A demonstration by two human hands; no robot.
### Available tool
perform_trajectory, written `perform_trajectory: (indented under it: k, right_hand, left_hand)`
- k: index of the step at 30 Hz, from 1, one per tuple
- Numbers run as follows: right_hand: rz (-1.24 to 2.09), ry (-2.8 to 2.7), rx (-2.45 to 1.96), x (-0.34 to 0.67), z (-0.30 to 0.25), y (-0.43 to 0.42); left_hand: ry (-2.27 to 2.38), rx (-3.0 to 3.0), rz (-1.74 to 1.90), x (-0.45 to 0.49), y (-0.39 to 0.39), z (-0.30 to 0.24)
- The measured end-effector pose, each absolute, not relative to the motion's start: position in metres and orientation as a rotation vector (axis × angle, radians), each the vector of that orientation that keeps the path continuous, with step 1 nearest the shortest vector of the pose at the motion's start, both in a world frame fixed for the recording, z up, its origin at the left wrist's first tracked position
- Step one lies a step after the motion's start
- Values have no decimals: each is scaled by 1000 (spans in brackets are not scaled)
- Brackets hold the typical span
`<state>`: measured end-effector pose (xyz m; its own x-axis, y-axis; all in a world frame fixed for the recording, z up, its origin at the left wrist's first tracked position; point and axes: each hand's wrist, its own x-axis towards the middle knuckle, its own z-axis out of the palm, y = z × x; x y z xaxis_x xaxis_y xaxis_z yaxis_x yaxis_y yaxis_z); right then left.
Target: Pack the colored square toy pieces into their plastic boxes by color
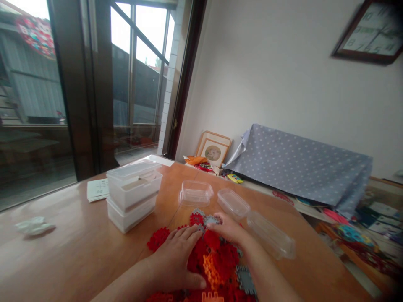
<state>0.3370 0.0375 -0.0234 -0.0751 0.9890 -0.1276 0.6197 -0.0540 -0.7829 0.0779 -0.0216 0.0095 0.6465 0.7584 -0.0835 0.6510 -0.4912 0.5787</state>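
A pile of red toothed plastic building pieces [214, 240] lies on the wooden table in front of me. Orange pieces [211, 270] and a square grey piece [245, 279] are mixed in. Flat across the left side of the heap rests my left hand [176, 256], fingers stretched out and thumb apart; it is open. At the far edge of the pile, my right hand [232, 231] pinches a grey toothed piece [210, 219] between thumb and fingers. Beside that piece sits a red toothed piece [197, 218]. Part of the pile is hidden under both hands.
Two stacked white plastic boxes [134, 201] stand left of the pile. Beyond and to the right are clear plastic containers [195, 193], [233, 203], [270, 234]. Paper cards [97, 191] and a crumpled tissue [34, 226] lie at left. A spotted grey cloth [302, 163] covers something by the wall.
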Motion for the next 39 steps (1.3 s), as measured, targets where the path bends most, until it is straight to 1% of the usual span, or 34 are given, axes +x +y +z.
perform_trajectory:
  k: [3, 8, 11, 16, 20, 23, 25, 27, 30, 31, 33, 35, 39]
  right_hand:
    - [1145, -1635, -1638, 336, -18, 30]
    - [1251, -1519, -1524, 332, 1, 9]
    - [1263, -1481, -1455, 325, 15, -9]
    - [1159, -1592, -1420, 317, 33, -48]
    - [1244, -1587, -1388, 328, 37, -82]
    - [1157, -1492, -1510, 352, 31, -96]
    - [1001, -1404, -1628, 372, 21, -99]
    - [767, -1354, -1745, 392, 8, -99]
    - [512, -1410, -1946, 415, -15, -97]
    - [475, -1428, -1988, 419, -22, -97]
    - [475, -1450, -2022, 420, -31, -96]
    - [542, -1463, -2003, 413, -35, -96]
    - [801, -1416, -1858, 387, -30, -97]
  left_hand:
    - [1098, 2278, 233, 79, -22, 9]
    - [1139, 2265, 280, 80, -19, 2]
    - [1148, 2273, 327, 80, -15, -6]
    - [1109, 2291, 441, 78, -10, -12]
    - [1069, 2263, 545, 76, -7, -5]
    - [1137, 2197, 593, 74, -6, -1]
    - [1143, 2165, 622, 72, -5, 2]
    - [1104, 2158, 621, 69, -5, 6]
    - [1026, 2200, 502, 66, -9, 12]
    - [1003, 2227, 439, 66, -12, 14]
    - [966, 2293, 330, 68, -17, 16]
    - [957, 2349, 239, 71, -22, 17]
    - [972, 2383, 194, 77, -25, 15]
